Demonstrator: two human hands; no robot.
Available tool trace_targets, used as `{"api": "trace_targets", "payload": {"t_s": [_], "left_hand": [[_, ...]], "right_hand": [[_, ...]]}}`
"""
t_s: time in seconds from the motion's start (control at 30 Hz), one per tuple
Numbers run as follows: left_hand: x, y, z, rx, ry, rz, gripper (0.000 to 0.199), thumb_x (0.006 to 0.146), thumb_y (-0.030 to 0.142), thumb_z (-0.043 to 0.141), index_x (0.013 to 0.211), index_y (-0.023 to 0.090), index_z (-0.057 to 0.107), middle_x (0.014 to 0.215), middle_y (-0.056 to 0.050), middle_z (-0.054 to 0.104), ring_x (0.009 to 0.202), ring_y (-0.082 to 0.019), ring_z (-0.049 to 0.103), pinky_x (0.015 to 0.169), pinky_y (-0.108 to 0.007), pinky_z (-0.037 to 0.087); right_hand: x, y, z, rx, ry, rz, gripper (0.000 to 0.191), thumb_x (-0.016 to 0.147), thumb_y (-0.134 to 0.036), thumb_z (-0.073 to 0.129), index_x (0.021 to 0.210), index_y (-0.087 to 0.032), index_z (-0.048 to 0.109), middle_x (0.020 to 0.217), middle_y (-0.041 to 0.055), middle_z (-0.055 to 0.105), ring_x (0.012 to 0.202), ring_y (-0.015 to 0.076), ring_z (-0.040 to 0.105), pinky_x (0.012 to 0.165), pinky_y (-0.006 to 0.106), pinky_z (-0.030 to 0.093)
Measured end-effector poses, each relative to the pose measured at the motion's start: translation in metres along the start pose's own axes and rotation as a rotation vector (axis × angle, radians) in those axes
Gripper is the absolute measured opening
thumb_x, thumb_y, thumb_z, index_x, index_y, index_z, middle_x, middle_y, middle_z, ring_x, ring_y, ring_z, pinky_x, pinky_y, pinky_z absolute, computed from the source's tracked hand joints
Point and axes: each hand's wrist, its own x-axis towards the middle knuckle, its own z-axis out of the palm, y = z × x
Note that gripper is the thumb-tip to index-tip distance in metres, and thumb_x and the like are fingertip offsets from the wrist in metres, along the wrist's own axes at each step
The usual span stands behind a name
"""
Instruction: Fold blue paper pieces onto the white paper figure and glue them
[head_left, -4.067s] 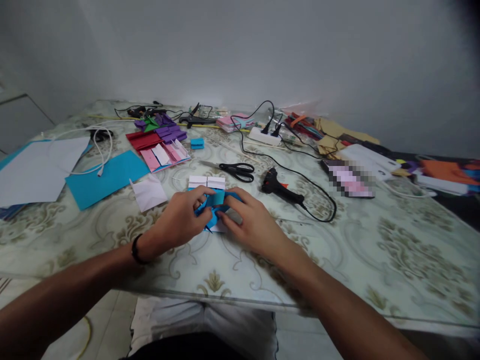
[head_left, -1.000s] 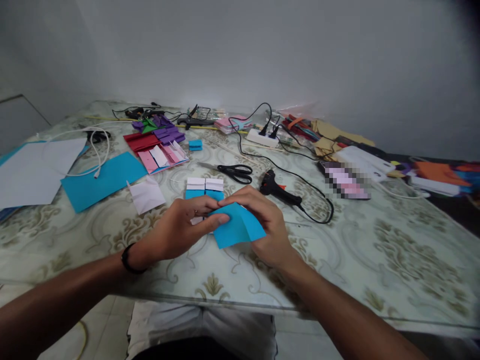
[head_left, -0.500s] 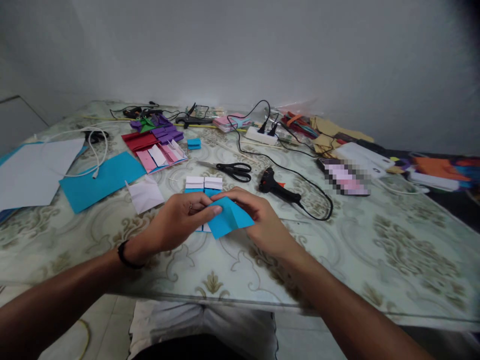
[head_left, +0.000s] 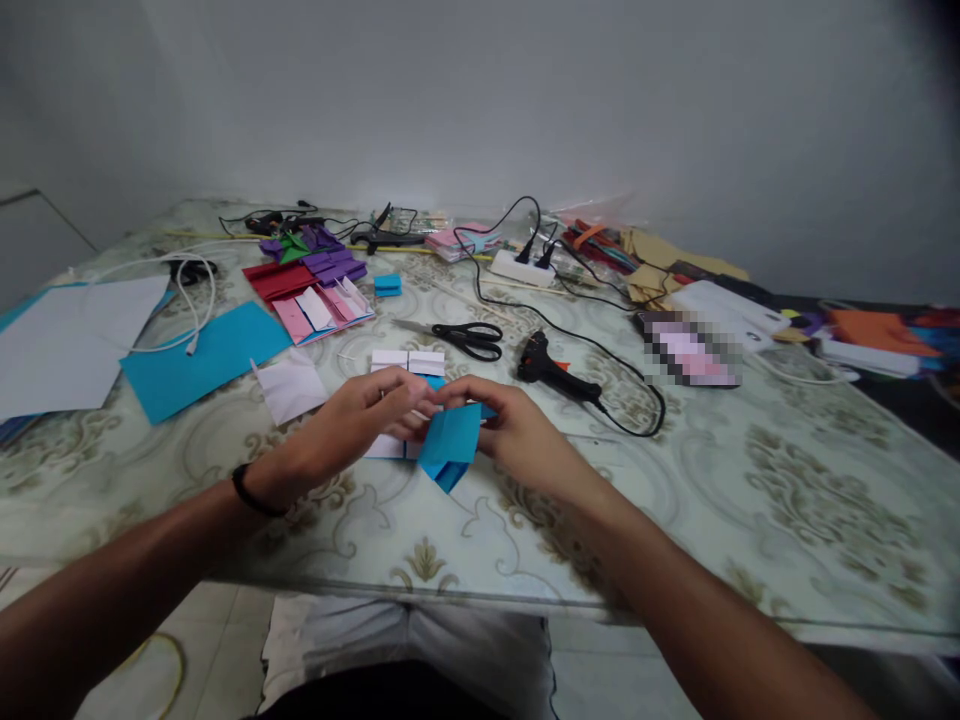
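Observation:
A folded blue paper (head_left: 453, 436) hangs between my two hands, over the near part of the table. My right hand (head_left: 517, 430) has its fingers closed on the paper's right and upper side. At the paper's upper left, my left hand (head_left: 375, 415) has its fingers bent close to it; whether they touch it is hard to make out. Beneath and behind the hands lies a row of folded white-and-blue papers (head_left: 389, 361), partly hidden. Black scissors (head_left: 469, 340) and a black glue gun (head_left: 559, 375) lie just beyond my right hand.
Left of the hands are a white folded paper (head_left: 291, 390), a blue sheet (head_left: 206, 360) and a large white sheet (head_left: 75, 345). Pink folded papers (head_left: 322, 308), a power strip (head_left: 523, 268) with cables, and a phone (head_left: 686, 350) lie farther back.
The blue paper has been turned, so its folded lower edge now shows. My left thumb has come off its face, and the left fingers have shifted up and back.

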Motion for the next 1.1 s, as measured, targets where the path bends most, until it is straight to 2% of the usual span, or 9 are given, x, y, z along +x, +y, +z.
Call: {"api": "trace_targets", "payload": {"t_s": [0.1, 0.17, 0.33, 0.4, 0.57, 0.7, 0.9, 1.0, 1.1], "left_hand": [[-0.007, 0.005, 0.005, 0.117, -0.053, 0.115, 0.05, 0.086, 0.045, 0.081, 0.125, 0.02, 0.063, 0.132, -0.016, 0.071, 0.111, -0.029, 0.075, 0.087, -0.038, 0.064], [-0.011, 0.006, 0.011, 0.297, -0.057, 0.209, 0.064, 0.079, 0.036, 0.089, 0.133, 0.023, 0.058, 0.138, -0.014, 0.067, 0.103, -0.026, 0.076, 0.085, -0.037, 0.064], [-0.014, -0.002, 0.024, 0.646, 0.086, 0.386, 0.052, 0.086, 0.033, 0.08, 0.131, 0.024, 0.056, 0.123, -0.009, 0.071, 0.099, -0.023, 0.072, 0.083, -0.036, 0.063], [-0.013, -0.004, 0.025, 0.712, 0.136, 0.434, 0.044, 0.087, 0.029, 0.076, 0.126, 0.022, 0.057, 0.118, -0.009, 0.071, 0.097, -0.023, 0.071, 0.082, -0.036, 0.062], [-0.015, -0.002, 0.022, 0.811, 0.217, 0.517, 0.028, 0.087, 0.015, 0.06, 0.115, 0.02, 0.057, 0.109, -0.009, 0.07, 0.098, -0.024, 0.071, 0.086, -0.039, 0.058], [-0.015, -0.001, 0.02, 0.765, 0.256, 0.481, 0.029, 0.084, 0.009, 0.052, 0.11, 0.021, 0.057, 0.107, -0.008, 0.072, 0.097, -0.024, 0.071, 0.082, -0.037, 0.055], [-0.007, -0.004, 0.014, 0.493, 0.208, 0.247, 0.021, 0.089, 0.015, 0.056, 0.109, 0.022, 0.058, 0.099, -0.003, 0.074, 0.082, -0.019, 0.071, 0.066, -0.028, 0.052], [-0.005, -0.007, 0.012, 0.417, 0.173, 0.221, 0.02, 0.09, 0.017, 0.059, 0.109, 0.022, 0.06, 0.085, 0.0, 0.074, 0.074, -0.019, 0.07, 0.065, -0.028, 0.054], [-0.004, -0.007, 0.01, 0.399, 0.201, 0.219, 0.025, 0.087, 0.015, 0.061, 0.11, 0.022, 0.062, 0.082, 0.002, 0.076, 0.066, -0.017, 0.07, 0.06, -0.026, 0.054]], "right_hand": [[0.001, 0.001, 0.0, 0.01, 0.093, -0.019, 0.019, 0.075, -0.018, 0.068, 0.095, -0.021, 0.07, 0.081, -0.0013, 0.07, 0.073, 0.0166, 0.064, 0.065, 0.028, 0.051], [0.001, 0.001, 0.002, 0.035, 0.133, -0.017, 0.014, 0.078, -0.022, 0.068, 0.091, -0.022, 0.066, 0.079, -0.002, 0.068, 0.068, 0.0158, 0.062, 0.06, 0.027, 0.05], [-0.001, 0.001, 0.014, -0.01, 0.182, -0.022, 0.012, 0.081, -0.024, 0.067, 0.091, -0.022, 0.06, 0.08, -0.0031, 0.063, 0.073, 0.0157, 0.059, 0.065, 0.027, 0.049], [-0.002, 0.002, 0.019, -0.031, 0.169, -0.033, 0.014, 0.08, -0.02, 0.064, 0.094, -0.022, 0.06, 0.082, -0.0025, 0.062, 0.077, 0.0163, 0.059, 0.067, 0.028, 0.05], [-0.002, 0.004, 0.024, 0.045, 0.123, 0.001, 0.023, 0.079, -0.019, 0.062, 0.102, -0.024, 0.059, 0.084, -0.0025, 0.061, 0.077, 0.0169, 0.06, 0.06, 0.026, 0.052], [-0.002, 0.004, 0.023, 0.155, 0.126, 0.004, 0.027, 0.078, -0.019, 0.064, 0.103, -0.025, 0.058, 0.083, -0.0039, 0.056, 0.076, 0.0167, 0.061, 0.06, 0.027, 0.056], [0.0, 0.002, 0.016, 0.119, 0.173, -0.089, 0.027, 0.082, -0.02, 0.067, 0.106, -0.025, 0.056, 0.082, -0.004, 0.057, 0.077, 0.0156, 0.059, 0.065, 0.026, 0.05], [0.0, 0.002, 0.015, 0.133, 0.174, -0.102, 0.028, 0.083, -0.022, 0.069, 0.108, -0.025, 0.056, 0.083, -0.0037, 0.056, 0.079, 0.0152, 0.059, 0.067, 0.026, 0.049], [0.001, 0.003, 0.015, 0.144, 0.145, -0.084, 0.032, 0.082, -0.024, 0.073, 0.109, -0.025, 0.056, 0.087, -0.0029, 0.059, 0.083, 0.0157, 0.06, 0.071, 0.027, 0.051]]}}
